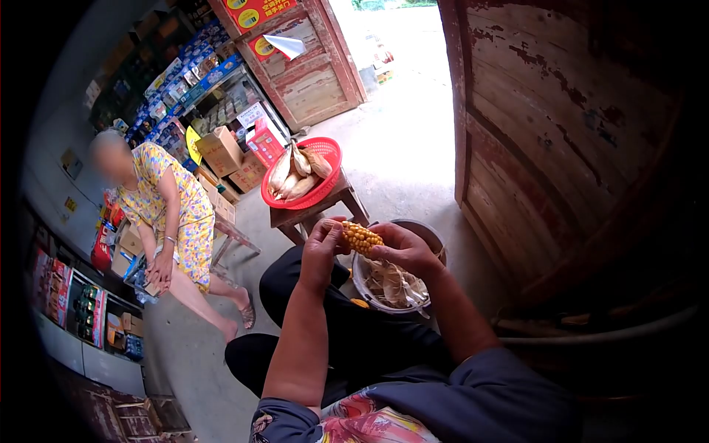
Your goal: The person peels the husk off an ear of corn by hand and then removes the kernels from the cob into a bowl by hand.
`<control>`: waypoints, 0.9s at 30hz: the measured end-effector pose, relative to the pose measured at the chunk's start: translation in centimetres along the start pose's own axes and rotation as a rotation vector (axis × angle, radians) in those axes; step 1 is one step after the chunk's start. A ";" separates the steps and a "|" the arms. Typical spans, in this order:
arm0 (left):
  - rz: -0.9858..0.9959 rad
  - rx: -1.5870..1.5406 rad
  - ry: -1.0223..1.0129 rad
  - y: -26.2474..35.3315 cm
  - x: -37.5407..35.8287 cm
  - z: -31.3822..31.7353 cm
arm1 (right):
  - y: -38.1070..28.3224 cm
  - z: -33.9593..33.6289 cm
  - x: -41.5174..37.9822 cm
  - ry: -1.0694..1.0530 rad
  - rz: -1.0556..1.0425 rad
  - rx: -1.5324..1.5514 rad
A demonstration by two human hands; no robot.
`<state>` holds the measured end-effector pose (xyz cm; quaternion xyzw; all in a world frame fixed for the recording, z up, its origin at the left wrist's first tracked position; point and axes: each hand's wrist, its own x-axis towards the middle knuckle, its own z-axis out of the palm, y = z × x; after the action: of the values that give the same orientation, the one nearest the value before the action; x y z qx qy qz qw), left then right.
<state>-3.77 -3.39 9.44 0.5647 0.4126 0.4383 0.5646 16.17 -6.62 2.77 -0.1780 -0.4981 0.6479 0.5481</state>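
Observation:
An ear of yellow corn (362,238) with its kernels bare is held up in front of me, above a bucket. My left hand (326,241) is closed on its left end, fingers pinched together. Around the right end is my right hand (405,249), thumb along the kernels. Below the hands stands the bucket (422,230), with dry husks (399,286) in it. A small yellow piece (360,303) shows by the bucket's left side, beside my leg; what it is I cannot make out.
A red plastic basket (330,193) of husked-over corn ears (299,177) rests on a wooden stool (354,199). At left a person (166,214) in a floral outfit sits on a bench. Cartons (221,151) and stocked shelves stand behind. A worn wooden door (546,133) is on the right.

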 end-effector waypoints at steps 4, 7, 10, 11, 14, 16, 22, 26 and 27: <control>0.040 -0.012 -0.033 0.1 -0.1 0.0 | 0.2 0.1 0.0 0.009 -0.016 -0.012; 0.097 0.016 -0.063 0.1 -0.2 0.2 | -0.3 0.2 -0.2 0.075 -0.008 -0.084; 0.102 0.016 -0.083 0.0 -0.2 0.6 | 0.1 -0.2 0.1 0.140 -0.089 -0.204; 0.101 0.016 -0.084 -0.1 -0.2 0.6 | 0.4 -0.5 0.2 0.166 -0.187 -0.278; 0.102 0.041 -0.106 0.0 -0.2 0.8 | -0.4 -0.3 0.2 0.140 -0.278 -0.480; 0.128 0.054 -0.137 0.1 -0.4 1.0 | -0.9 0.2 0.1 0.160 -0.266 -0.518; 0.153 0.112 -0.149 0.4 -0.8 1.6 | -1.1 0.7 0.1 0.185 -0.278 -0.619; 0.160 0.121 -0.148 0.5 -0.9 1.6 | -1.0 0.8 0.2 0.165 -0.292 -0.568; 0.157 0.130 -0.159 0.4 -0.8 1.4 | -1.0 0.8 0.2 0.165 -0.292 -0.568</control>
<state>-2.63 -4.59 9.80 0.6638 0.3483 0.4073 0.5217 16.02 -6.92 4.03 -0.3023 -0.6330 0.3811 0.6023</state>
